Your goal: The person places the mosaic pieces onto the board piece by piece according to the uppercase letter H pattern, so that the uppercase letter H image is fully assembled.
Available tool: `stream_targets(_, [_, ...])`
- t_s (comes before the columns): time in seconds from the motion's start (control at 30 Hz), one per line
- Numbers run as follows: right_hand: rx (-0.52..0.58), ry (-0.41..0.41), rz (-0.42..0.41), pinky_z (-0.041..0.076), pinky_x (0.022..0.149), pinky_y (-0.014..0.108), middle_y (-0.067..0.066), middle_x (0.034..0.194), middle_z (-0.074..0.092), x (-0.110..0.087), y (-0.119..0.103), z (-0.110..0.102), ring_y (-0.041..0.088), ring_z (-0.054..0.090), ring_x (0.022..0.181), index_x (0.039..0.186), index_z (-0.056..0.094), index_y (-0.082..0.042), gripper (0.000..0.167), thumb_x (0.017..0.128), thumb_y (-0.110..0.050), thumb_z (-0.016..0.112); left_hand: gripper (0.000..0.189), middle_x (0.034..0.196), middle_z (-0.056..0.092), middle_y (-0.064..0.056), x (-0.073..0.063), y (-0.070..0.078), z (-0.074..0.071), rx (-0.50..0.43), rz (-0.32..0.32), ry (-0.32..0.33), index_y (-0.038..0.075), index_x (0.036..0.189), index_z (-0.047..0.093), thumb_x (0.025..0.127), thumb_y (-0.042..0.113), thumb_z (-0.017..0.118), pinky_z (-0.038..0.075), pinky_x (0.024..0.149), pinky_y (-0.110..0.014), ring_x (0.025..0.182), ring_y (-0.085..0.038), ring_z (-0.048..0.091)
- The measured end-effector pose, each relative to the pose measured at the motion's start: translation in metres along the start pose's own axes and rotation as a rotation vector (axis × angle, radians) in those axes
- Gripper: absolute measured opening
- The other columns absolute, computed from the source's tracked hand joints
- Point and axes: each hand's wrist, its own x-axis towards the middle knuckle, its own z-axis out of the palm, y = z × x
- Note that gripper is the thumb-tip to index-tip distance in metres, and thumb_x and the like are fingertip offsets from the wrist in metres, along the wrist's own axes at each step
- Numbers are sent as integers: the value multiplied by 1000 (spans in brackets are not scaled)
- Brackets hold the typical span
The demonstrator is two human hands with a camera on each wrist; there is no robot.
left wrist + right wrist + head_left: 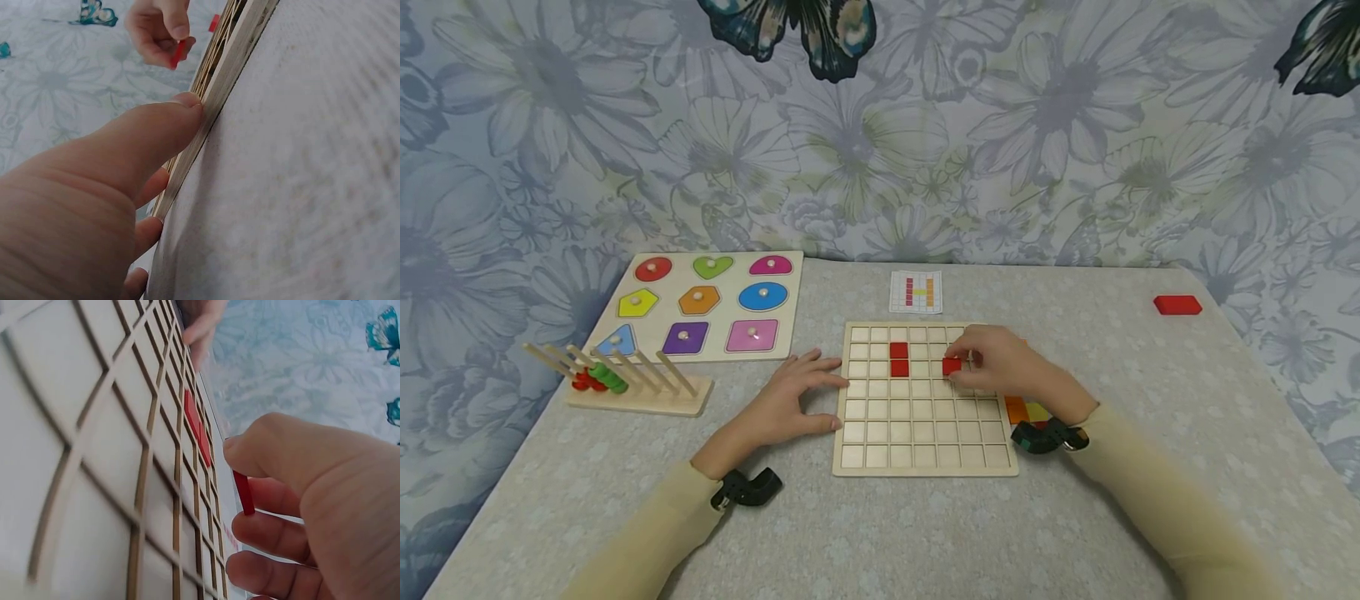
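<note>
A wooden grid board [925,472] lies on the table, with two red square tiles [899,359] set one above the other in its upper cells. My right hand [1000,360] pinches another red tile [951,366] between thumb and fingers, over the upper right of the board. In the right wrist view, that tile [244,492] is held on edge, apart from the grid. My left hand [793,398] rests at the board's left edge, its fingers spread and touching the rim; the left wrist view shows the thumb [156,128] against the wooden side.
A small pattern card [916,292] lies behind the board. Orange and yellow tiles [1017,409] sit partly under my right wrist. A shape puzzle [722,342] and a peg stand [632,401] with red and green beads are at left; a red block [1177,305] lies far right.
</note>
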Motion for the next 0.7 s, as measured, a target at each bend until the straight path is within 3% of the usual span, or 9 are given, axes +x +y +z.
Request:
stream_targets(0.43, [49, -55, -54, 45, 71, 25, -1, 90, 69, 25, -16, 23, 10, 52, 76, 104, 78, -12, 21, 86, -22, 77, 50, 152, 54, -16, 0, -1, 0, -7, 2, -3, 17, 126, 71, 80, 30, 87, 15, 121, -72, 150, -50, 31])
stream_targets(0.7, [51, -58, -70, 46, 67, 22, -2, 86, 68, 32, -25, 29, 6, 52, 72, 105, 79, -11, 23, 86, -23, 80, 50, 152, 54, -16, 0, 0, 0, 1, 0, -4, 17, 126, 71, 80, 31, 87, 15, 121, -72, 151, -50, 31])
